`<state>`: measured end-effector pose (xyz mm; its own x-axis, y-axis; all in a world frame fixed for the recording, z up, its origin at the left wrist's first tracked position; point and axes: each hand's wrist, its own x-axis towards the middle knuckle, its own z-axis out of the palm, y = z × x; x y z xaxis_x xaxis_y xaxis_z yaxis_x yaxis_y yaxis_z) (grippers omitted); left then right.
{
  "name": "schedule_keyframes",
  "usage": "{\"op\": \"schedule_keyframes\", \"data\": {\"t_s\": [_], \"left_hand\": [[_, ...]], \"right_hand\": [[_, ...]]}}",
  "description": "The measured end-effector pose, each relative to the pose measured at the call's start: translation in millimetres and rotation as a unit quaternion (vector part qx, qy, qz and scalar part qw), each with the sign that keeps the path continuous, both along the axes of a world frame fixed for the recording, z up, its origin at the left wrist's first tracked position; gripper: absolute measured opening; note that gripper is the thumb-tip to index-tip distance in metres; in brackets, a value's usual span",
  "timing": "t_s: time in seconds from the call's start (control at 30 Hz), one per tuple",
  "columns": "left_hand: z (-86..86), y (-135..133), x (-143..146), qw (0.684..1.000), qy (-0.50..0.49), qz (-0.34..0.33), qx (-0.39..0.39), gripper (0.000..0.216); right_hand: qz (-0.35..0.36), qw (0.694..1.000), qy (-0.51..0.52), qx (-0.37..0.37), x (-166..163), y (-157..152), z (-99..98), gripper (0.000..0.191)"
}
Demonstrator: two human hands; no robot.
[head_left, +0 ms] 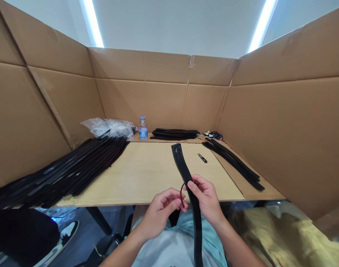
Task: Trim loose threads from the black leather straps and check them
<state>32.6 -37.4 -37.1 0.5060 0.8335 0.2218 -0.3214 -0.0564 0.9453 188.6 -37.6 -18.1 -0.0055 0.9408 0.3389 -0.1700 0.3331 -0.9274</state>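
In the head view I hold a long black strap (183, 165), probably rubber or leather, upright above the table. My right hand (204, 196) is shut on it at mid-length, and its lower end hangs down towards my lap. My left hand (160, 213) pinches a thin black thread loop (182, 194) that rises from the strap's edge beside my right fingers. A small pair of thread snips (202, 158) lies on the pale wooden board (141, 178), just beyond the strap's upper end.
A large heap of black straps (75, 163) lies to the left, with two smaller groups at the back (175, 134) and right (232, 161). A water bottle (143, 129), crumpled clear plastic (109, 127) and small dark items (213, 135) stand at the back. Cardboard walls (158, 100) surround the table.
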Motion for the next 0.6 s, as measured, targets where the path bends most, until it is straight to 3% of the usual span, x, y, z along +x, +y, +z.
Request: {"op": "schedule_keyframes", "data": {"t_s": [0.13,0.33,0.47,0.6], "left_hand": [[4.3,-4,5,0.999,0.012,0.032,-0.001,0.025],[3.5,-1,3,0.995,0.019,0.095,-0.003,0.029],[0.7,5,-7,0.986,-0.031,0.163,-0.012,0.031],[5.9,8,-16,0.974,-0.116,0.193,-0.028,0.026]], "right_hand": [[0.002,1.000,-0.025,0.011,4,-1,6.3,0.030],[0.029,0.999,-0.036,0.011,1,0,0.8,0.029],[-0.023,0.997,-0.043,0.066,10,2,-3.4,0.028],[-0.067,0.991,0.037,0.109,22,-4,5.5,0.024]]}}
